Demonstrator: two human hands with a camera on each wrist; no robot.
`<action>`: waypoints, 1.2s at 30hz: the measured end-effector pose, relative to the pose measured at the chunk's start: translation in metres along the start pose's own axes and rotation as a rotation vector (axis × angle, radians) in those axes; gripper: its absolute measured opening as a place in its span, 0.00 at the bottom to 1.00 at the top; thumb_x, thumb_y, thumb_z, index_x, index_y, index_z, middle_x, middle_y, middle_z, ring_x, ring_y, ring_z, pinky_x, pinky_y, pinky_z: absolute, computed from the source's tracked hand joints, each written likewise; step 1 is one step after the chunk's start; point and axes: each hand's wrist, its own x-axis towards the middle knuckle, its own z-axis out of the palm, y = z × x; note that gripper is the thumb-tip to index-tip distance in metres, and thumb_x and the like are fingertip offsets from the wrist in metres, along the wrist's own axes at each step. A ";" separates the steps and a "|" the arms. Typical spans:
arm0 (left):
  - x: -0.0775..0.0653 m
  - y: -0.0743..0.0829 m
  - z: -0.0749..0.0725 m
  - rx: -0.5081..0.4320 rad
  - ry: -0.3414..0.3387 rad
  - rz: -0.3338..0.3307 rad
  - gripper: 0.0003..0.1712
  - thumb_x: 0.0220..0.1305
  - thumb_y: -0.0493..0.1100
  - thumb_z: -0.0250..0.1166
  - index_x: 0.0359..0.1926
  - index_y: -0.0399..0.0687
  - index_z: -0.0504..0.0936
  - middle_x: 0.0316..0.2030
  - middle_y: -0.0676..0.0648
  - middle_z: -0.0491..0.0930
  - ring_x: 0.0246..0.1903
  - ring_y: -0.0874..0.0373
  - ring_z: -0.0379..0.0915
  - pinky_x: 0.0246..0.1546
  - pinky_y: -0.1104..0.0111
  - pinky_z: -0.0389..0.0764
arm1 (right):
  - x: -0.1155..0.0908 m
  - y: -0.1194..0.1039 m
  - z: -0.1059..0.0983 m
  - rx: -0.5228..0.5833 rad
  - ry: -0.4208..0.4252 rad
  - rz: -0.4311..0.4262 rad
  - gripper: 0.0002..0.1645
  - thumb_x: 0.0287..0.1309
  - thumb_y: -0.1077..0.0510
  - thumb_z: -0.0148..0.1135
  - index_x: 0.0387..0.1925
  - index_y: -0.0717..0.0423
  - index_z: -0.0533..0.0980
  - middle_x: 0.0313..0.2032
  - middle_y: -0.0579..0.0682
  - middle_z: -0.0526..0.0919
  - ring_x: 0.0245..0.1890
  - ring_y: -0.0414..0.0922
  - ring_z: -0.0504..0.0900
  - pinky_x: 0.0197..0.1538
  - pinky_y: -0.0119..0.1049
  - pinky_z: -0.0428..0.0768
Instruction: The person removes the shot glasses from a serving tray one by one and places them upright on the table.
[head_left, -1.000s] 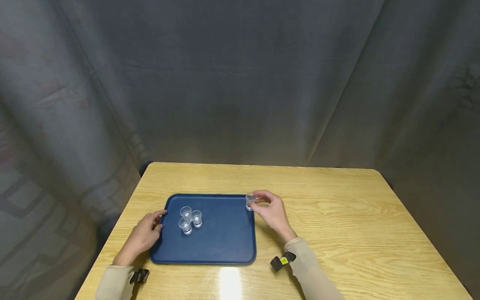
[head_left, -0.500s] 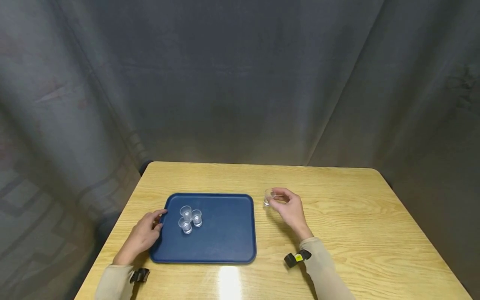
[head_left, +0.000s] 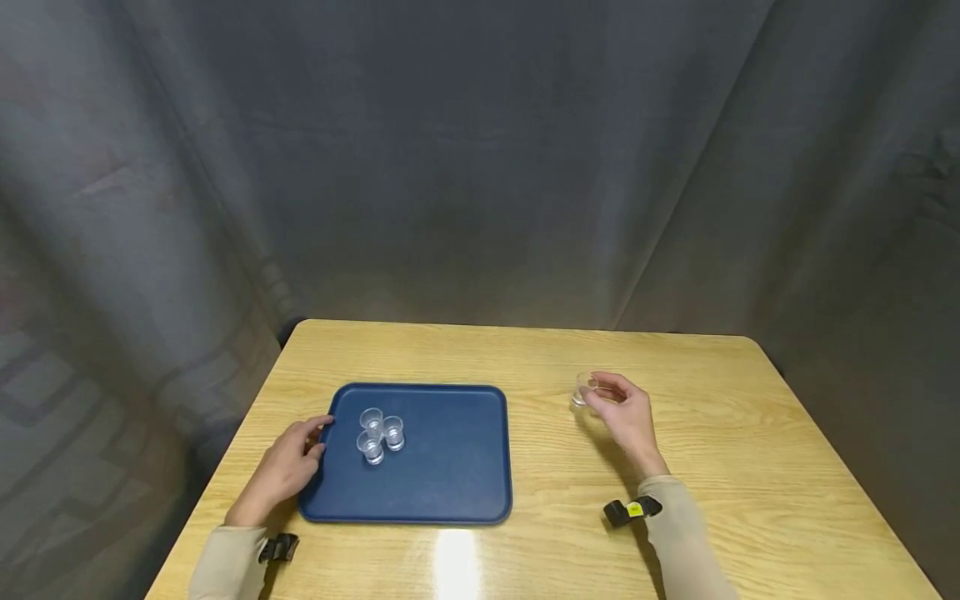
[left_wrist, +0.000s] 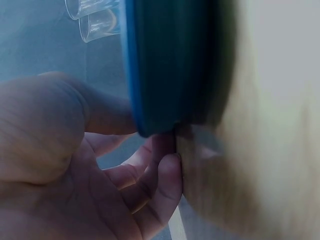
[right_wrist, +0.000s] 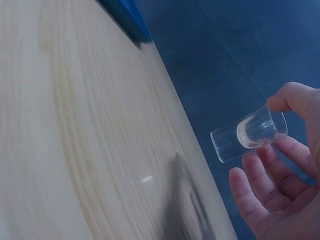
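My right hand holds a small clear shot glass near its rim, right of the tray. In the right wrist view, the thumb is on one side of the glass and fingers are on the other; its base hangs above the tabletop. My left hand rests at the left edge of the blue tray, index fingertip at the rim. From the left wrist, the thumb meets the tray rim and the other fingers bend beside it, down by the table. Three similar shot glasses stand clustered on the tray's left half.
The wooden table extends to the right of the tray and behind it. A grey curtain hangs beyond the table's far edge. Each sleeve has a black wrist device, such as the right one.
My right hand has carried the shot glass rightward, from above the tray's right rim to well past it over the table. The left hand, tray and three glasses have stayed put.
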 end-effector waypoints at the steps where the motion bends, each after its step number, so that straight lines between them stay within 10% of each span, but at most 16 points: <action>1: 0.000 0.000 0.000 -0.002 -0.001 -0.003 0.26 0.74 0.31 0.57 0.71 0.31 0.74 0.52 0.32 0.79 0.43 0.46 0.77 0.46 0.51 0.78 | 0.001 0.000 -0.004 0.002 0.011 0.005 0.24 0.65 0.59 0.73 0.60 0.63 0.82 0.53 0.56 0.88 0.41 0.27 0.83 0.43 0.22 0.83; 13: -0.001 0.001 0.000 -0.016 -0.012 -0.026 0.27 0.75 0.32 0.57 0.72 0.32 0.73 0.54 0.31 0.78 0.46 0.44 0.77 0.49 0.47 0.78 | 0.006 0.014 -0.049 -0.020 0.119 0.033 0.27 0.66 0.56 0.73 0.63 0.65 0.80 0.37 0.23 0.82 0.38 0.22 0.83 0.42 0.19 0.81; 36: -0.001 0.002 -0.002 -0.031 -0.011 -0.016 0.26 0.75 0.31 0.56 0.72 0.31 0.73 0.54 0.30 0.78 0.48 0.41 0.79 0.51 0.44 0.79 | 0.011 0.042 -0.071 -0.019 0.212 0.099 0.30 0.64 0.56 0.75 0.63 0.66 0.79 0.32 0.22 0.81 0.35 0.21 0.82 0.40 0.18 0.81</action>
